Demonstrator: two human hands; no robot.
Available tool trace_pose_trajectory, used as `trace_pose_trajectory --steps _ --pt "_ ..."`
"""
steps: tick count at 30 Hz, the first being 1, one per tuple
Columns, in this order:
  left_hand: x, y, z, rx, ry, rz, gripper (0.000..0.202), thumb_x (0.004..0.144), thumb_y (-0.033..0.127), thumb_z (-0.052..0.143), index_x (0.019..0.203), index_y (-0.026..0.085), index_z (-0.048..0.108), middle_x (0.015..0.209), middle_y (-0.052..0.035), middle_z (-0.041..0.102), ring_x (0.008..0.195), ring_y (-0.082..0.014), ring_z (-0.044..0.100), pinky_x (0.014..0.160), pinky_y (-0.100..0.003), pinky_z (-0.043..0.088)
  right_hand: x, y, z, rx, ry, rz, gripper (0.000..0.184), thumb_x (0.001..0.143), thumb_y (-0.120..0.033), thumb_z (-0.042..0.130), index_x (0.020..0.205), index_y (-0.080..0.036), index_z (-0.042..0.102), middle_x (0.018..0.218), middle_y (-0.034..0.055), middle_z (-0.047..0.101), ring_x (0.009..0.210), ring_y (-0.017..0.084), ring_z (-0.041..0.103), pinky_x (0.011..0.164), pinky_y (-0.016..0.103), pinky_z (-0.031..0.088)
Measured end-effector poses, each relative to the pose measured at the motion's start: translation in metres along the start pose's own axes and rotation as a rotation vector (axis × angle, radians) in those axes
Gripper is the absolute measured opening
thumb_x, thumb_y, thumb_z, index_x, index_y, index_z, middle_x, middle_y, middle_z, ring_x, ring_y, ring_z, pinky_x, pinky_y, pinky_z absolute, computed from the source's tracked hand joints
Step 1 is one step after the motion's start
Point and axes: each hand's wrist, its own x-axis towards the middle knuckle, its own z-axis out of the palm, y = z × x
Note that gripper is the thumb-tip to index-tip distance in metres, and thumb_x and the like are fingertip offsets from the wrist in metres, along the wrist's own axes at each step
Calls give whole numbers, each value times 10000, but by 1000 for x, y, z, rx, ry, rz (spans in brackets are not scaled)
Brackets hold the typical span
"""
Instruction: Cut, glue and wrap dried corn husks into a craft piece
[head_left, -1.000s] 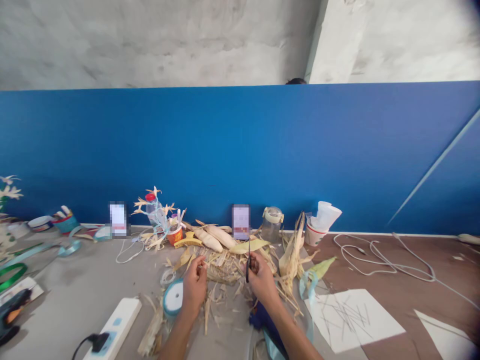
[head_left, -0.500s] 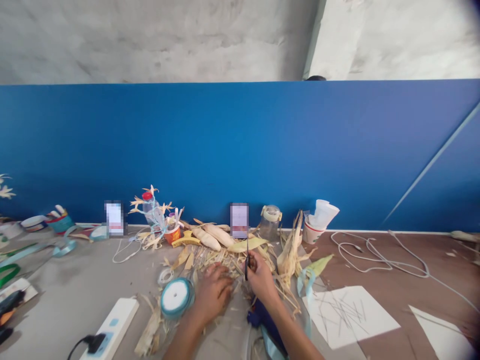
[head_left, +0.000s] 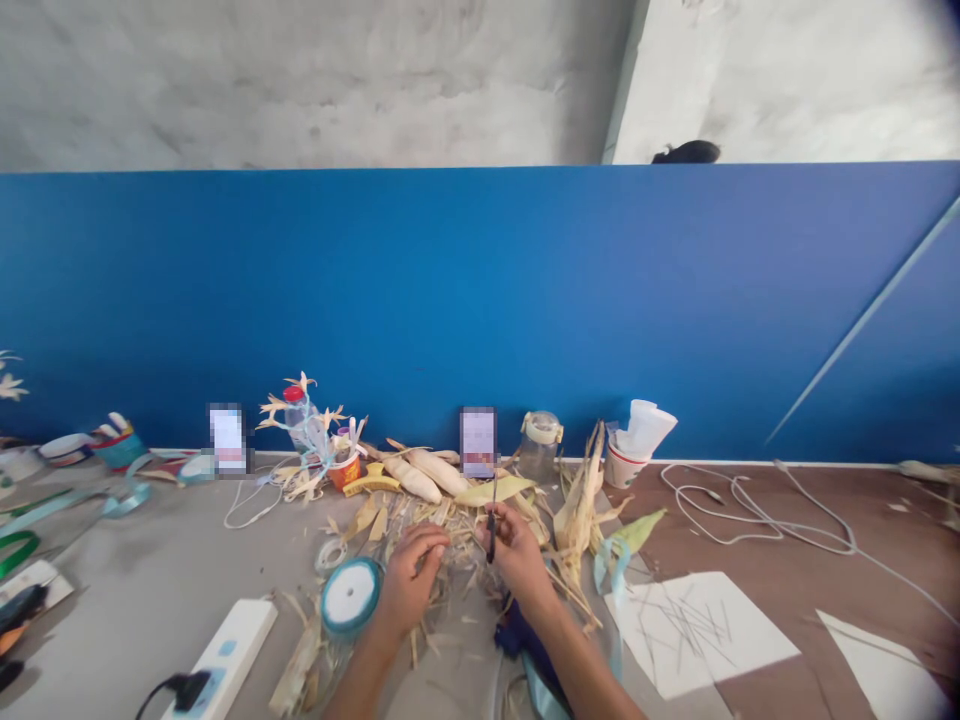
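Observation:
My right hand (head_left: 514, 555) grips scissors (head_left: 492, 535) by their dark handles, with the narrow blades pointing up and away from me. To its left, my left hand (head_left: 411, 575) is curled, thumb and fingers drawn together; anything between them is too small to make out. Under and beyond both hands lies a litter of dry corn husk strips (head_left: 457, 515). Pale husk-wrapped pieces (head_left: 416, 480) and a greenish husk leaf (head_left: 499, 490) lie just past them. A spool of teal ribbon (head_left: 350, 597) sits close to my left wrist.
A power strip (head_left: 225, 650) lies front left. Along the blue partition (head_left: 480, 300) stand a bottle (head_left: 301, 420) with husk flowers, an orange cup (head_left: 345, 470), a phone (head_left: 478, 440), a glass jar (head_left: 540, 445) and a paper cup (head_left: 625, 465). White paper (head_left: 697, 660) holds thin sticks.
My left hand has lifted from lying spread on the husk scraps and drawn its fingers together. My right hand stays nearly in place with the scissors. Beyond the partition, a dark shape has moved right.

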Motion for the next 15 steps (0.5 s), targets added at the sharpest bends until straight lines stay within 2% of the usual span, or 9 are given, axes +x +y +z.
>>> trace_pose_trajectory --steps 4,8,12,15 --pt "0 5 -1 5 -43 101 206 875 199 512 832 206 713 875 -75 734 948 -220 637 873 -394 507 -3 0 5 104 -15 84 435 509 -255 807 882 -185 595 605 -41 624 568 137 572 550 230 433" --pt "-2 -1 2 85 -113 226 225 874 153 500 882 217 715 899 -69 732 989 -213 618 887 -388 501 -5 -2 7 130 -11 107 406 508 -260 805 846 -188 594 511 -80 558 491 116 518 512 224 403" --pt "-5 -16 0 265 -59 244 279 867 129 461 921 225 717 947 -77 717 991 -227 612 884 -417 500 -6 -5 6 136 57 97 370 543 -269 775 851 -182 590 517 -69 569 477 111 499 475 212 371" --pt "-6 -21 -2 496 31 159 285 833 152 508 1022 235 706 1238 -110 609 1236 -319 462 996 -546 395 -5 -7 5 162 112 76 388 543 -260 777 872 -174 590 573 -41 612 514 121 529 495 217 392"
